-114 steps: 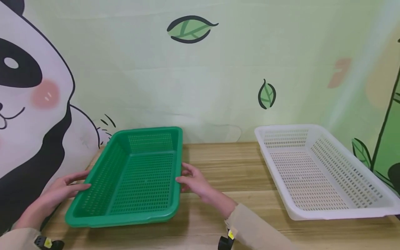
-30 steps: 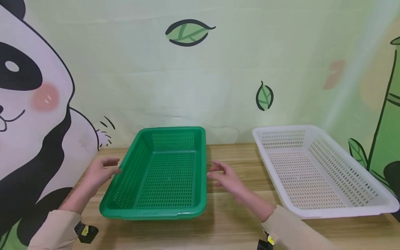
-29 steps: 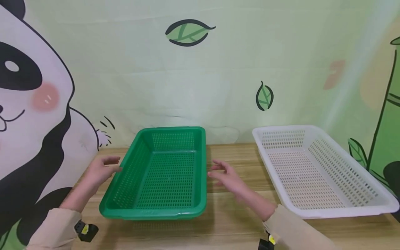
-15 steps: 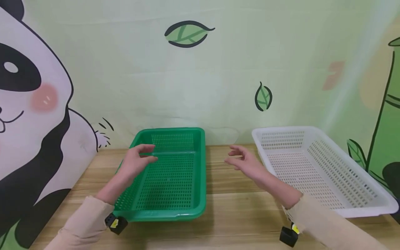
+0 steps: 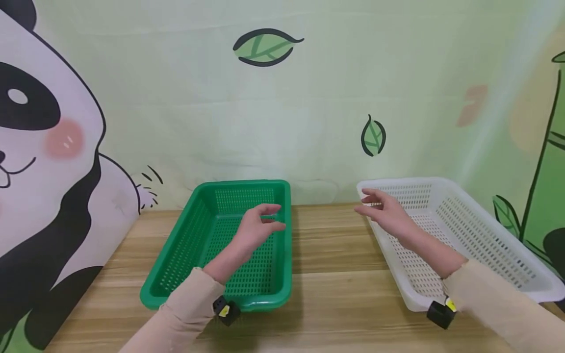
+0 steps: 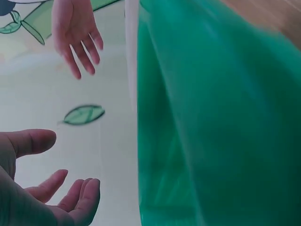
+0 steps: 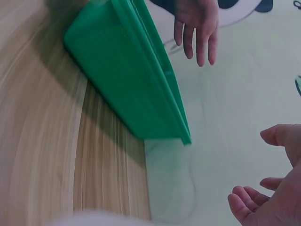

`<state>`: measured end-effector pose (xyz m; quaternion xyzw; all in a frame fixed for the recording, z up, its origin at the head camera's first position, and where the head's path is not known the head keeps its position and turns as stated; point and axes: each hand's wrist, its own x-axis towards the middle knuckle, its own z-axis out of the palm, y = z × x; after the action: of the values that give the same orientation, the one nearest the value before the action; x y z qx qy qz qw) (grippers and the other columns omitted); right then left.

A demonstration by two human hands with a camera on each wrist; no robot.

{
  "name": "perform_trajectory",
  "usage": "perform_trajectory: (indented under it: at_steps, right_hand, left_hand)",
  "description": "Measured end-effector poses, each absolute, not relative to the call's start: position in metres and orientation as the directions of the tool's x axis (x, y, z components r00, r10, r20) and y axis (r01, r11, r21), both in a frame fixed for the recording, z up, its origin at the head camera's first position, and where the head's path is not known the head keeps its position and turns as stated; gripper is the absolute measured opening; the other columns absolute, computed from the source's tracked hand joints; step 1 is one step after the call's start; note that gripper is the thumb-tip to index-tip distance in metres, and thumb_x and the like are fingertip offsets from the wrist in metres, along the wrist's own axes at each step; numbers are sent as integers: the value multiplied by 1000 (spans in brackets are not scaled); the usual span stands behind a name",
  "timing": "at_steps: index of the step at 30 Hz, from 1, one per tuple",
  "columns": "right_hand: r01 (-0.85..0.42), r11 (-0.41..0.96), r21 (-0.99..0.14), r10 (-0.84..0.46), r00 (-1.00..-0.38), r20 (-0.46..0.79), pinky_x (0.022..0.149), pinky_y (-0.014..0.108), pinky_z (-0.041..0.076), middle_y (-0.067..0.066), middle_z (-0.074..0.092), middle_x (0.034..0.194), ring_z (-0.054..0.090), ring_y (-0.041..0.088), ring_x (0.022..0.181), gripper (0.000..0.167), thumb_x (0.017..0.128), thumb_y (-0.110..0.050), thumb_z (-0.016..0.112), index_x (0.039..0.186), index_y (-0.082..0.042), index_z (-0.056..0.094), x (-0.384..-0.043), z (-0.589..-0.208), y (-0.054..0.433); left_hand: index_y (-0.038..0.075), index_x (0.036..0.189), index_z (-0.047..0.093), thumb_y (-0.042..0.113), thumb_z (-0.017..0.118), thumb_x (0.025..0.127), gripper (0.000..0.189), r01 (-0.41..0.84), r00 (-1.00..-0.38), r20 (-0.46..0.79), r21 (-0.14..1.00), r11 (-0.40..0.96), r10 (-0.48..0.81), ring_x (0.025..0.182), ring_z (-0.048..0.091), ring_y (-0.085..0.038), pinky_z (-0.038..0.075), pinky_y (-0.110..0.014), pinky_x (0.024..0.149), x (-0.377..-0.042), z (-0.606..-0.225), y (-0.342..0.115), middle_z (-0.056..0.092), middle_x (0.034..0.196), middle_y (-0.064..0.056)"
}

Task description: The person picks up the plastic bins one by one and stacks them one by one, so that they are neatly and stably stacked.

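Note:
A green plastic basket (image 5: pixel 150 300) with slotted sides stands on the wooden table, left of centre in the head view. Over its right half hovers my left hand (image 5: pixel 253 226), fingers loosely bent, holding nothing. My right hand (image 5: pixel 388 213) overlaps the left rim of a white slotted basket (image 5: pixel 485 230) on the right, likewise holding nothing. The left wrist view has the green basket (image 6: pixel 188 117) large and blurred beside my left hand (image 6: pixel 51 188). In the right wrist view, the green basket's outer side (image 7: pixel 122 80) appears across from my right hand (image 7: pixel 273 188).
Bare wooden table (image 5: pixel 331 279) lies between the two baskets. Behind it hangs a pale green backdrop (image 5: pixel 309 108) printed with leaves and a panda (image 5: pixel 44 147). Small black wrist cameras (image 5: pixel 227 311) sit by both sleeves.
Earlier both hands held the green basket's sides and it shifted right. They let go of it; both hands have since moved right, the left over the green basket, the right over the white one.

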<state>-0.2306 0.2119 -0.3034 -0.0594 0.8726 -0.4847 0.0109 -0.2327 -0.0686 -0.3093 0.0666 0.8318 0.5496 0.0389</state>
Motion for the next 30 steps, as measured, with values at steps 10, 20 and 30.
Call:
perform_trajectory:
  at_steps: [10, 20, 30]
  right_hand:
    - [-100, 618, -779, -113, -993, 38, 96, 54, 34, 26, 35, 135, 36, 40, 122, 74, 89, -39, 54, 142, 1, 21, -237, -301, 255]
    - [-121, 659, -743, -79, -993, 91, 89, 53, 40, 25, 38, 132, 40, 38, 118, 76, 87, -44, 55, 143, -3, 22, -257, -327, 320]
    - [-58, 747, -662, -12, -997, 74, 83, 53, 40, 23, 36, 132, 41, 31, 115, 76, 90, -45, 50, 145, -5, 16, -251, -341, 383]
  left_hand:
    - [6, 121, 55, 6, 64, 81, 41, 115, -975, 44, 939, 325, 219, 108, 49, -28, 47, -36, 81, -229, -312, -14, 52, 123, -11]
    - [4, 119, 56, 5, 66, 80, 40, 84, -964, 25, 973, 214, 264, 103, 54, -26, 49, -31, 80, -232, -318, 27, 54, 120, -12]
    - [1, 120, 55, 0, 67, 75, 46, -36, -955, -71, 992, 124, 289, 99, 55, -22, 51, -31, 74, -228, -332, 66, 55, 116, -11]
